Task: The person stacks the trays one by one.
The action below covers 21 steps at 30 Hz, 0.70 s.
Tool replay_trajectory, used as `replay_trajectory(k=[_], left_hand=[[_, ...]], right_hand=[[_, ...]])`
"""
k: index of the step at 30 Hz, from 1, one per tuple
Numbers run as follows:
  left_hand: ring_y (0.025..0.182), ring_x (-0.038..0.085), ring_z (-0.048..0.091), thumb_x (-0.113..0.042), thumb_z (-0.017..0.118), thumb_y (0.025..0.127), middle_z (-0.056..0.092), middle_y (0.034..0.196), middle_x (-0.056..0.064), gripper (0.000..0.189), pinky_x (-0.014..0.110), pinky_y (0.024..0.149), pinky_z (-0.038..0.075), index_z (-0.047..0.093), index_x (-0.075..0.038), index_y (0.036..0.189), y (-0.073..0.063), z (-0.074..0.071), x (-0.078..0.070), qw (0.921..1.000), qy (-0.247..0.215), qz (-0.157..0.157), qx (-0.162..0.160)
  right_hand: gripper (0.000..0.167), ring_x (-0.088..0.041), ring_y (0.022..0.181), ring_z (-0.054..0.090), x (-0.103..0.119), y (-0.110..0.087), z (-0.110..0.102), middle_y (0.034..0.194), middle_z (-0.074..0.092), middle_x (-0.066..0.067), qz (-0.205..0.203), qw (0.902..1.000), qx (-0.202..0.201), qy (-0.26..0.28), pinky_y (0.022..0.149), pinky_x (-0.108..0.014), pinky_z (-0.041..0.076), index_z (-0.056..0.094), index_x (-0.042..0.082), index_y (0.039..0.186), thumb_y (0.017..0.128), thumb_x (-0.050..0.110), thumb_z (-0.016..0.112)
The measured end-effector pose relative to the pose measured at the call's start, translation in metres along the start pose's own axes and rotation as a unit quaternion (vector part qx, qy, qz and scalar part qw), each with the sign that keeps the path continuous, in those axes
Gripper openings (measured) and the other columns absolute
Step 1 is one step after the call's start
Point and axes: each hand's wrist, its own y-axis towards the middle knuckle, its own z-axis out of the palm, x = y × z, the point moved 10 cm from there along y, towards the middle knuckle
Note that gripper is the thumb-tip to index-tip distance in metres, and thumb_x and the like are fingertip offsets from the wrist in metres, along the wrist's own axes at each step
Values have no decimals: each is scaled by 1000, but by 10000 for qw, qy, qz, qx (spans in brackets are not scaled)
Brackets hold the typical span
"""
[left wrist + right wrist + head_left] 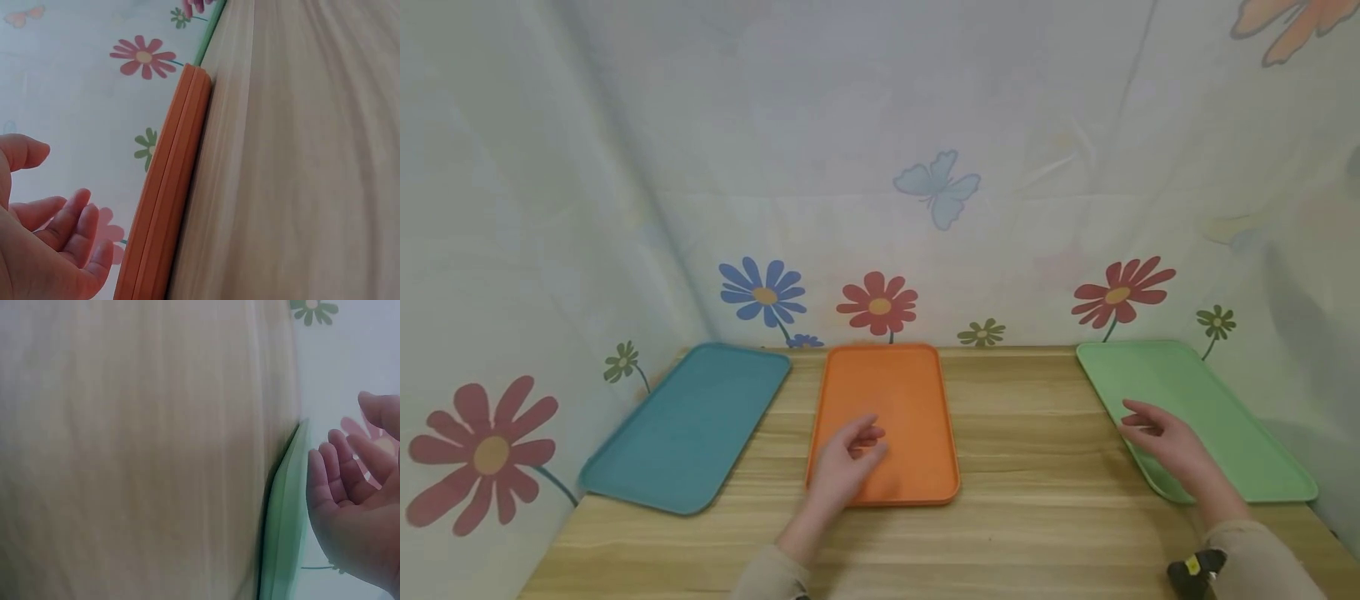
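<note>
My left hand (844, 462) hovers over the near left part of an orange tray (913, 408), its fingers loosely bent and nothing between them. In the left wrist view that hand (50, 247) is apart from the tray's rim (165, 200). Over the left edge of a light green tray (1183, 379), my right hand (1172, 450) is held in the air, fingers relaxed. The right wrist view shows this hand (356, 481) holding nothing, above the green rim (284, 525). Both trays lie flat, and no objects show on them.
A blue tray (692, 429) lies angled on the left of the wooden table (1018, 433). Behind the table hangs a pale flowered curtain (1000, 108), which also closes in both sides. A black strapped device (1191, 575) is on the right wrist.
</note>
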Motion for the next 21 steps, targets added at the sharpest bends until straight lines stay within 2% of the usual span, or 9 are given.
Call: replay_trajectory(k=[4, 9, 15, 18, 21], left_hand=[[106, 35, 62, -7, 72, 90, 69, 110, 18, 47, 38, 89, 50, 57, 9, 131, 0, 7, -2, 10000, -1, -3, 95], [106, 36, 63, -5, 71, 90, 68, 111, 20, 45, 41, 88, 51, 57, 10, 130, 2, 17, -3, 9999, 60, 3, 162], [107, 35, 63, -9, 72, 90, 69, 113, 18, 48, 42, 88, 49, 56, 7, 133, 1, 29, -7, 9995, -74, -10, 311], [107, 34, 63, -11, 72, 90, 69, 112, 16, 49, 39, 88, 50, 57, 6, 134, 3, 35, -9, 9993, -55, 38, 368], [107, 34, 63, -14, 71, 91, 69, 112, 15, 50, 35, 87, 50, 57, 5, 134, 4, 43, -11, 9989, 23, 88, 453]], right_hand=[[59, -38, 105, 58, -3, 1, 3, 124, 56, -33, 4, 9997, 233, -57, 74, -25, 50, 38, -15, 142, 100, 20, 60], [59, -47, 108, 56, -7, 3, 6, 126, 53, -36, -121, 9987, 487, 19, 75, -28, 51, 37, -17, 141, 99, 16, 62], [57, -39, 104, 60, -13, 5, 10, 129, 53, -36, -340, 9967, 737, 11, 75, -25, 52, 40, -17, 139, 95, 10, 65], [56, -32, 102, 60, -16, 5, 11, 129, 54, -35, -434, 9956, 821, -106, 76, -24, 51, 44, -16, 137, 94, 11, 67], [54, -18, 97, 60, -17, 6, 11, 129, 55, -34, -506, 9949, 862, -124, 76, -23, 50, 48, -16, 135, 93, 11, 68]])
